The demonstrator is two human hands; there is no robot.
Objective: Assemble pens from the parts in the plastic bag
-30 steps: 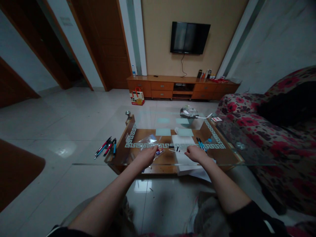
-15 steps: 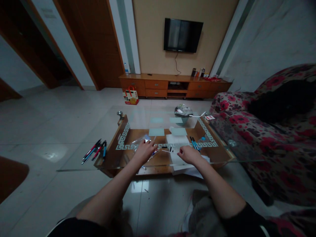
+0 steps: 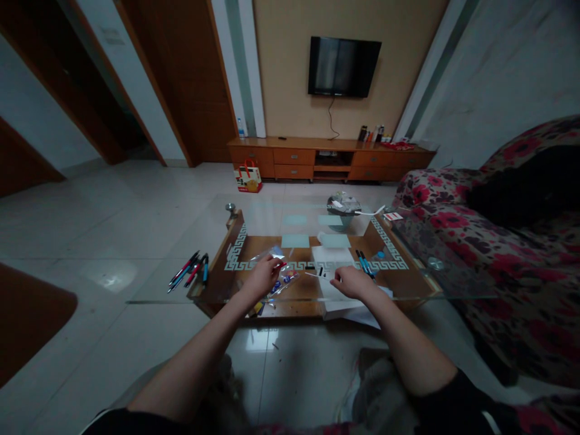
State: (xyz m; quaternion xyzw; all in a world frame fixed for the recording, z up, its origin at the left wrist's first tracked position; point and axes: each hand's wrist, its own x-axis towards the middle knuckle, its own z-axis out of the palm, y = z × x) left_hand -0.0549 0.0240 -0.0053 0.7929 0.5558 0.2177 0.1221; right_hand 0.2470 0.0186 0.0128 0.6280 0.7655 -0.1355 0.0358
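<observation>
My left hand (image 3: 264, 275) is over the glass table (image 3: 158, 290), its fingers closed on a small red piece (image 3: 281, 264) beside a clear plastic bag (image 3: 290, 277) with coloured print. To its right, my right hand (image 3: 348, 282) has its fingers curled together near a thin white stick (image 3: 312, 275); the stick's end lies close to the fingertips, and I cannot make out what they hold. Small black parts (image 3: 321, 272) lie between the hands. Blue and black pens (image 3: 365, 264) lie just past the right hand. More red, blue and black pens (image 3: 193, 270) form a group at the left.
A bin (image 3: 343, 208) with a bag in it stands beyond the table. White sheets (image 3: 333, 305) show beneath the glass. A flowered sofa (image 3: 475, 211) is at the right, and a low wooden cabinet (image 3: 290, 158) with a television (image 3: 344, 66) above stands at the back.
My left hand has lifted off the plastic bag and now shows a red piece at its fingertips. My right hand stays in nearly the same place. The whole view has shifted slightly.
</observation>
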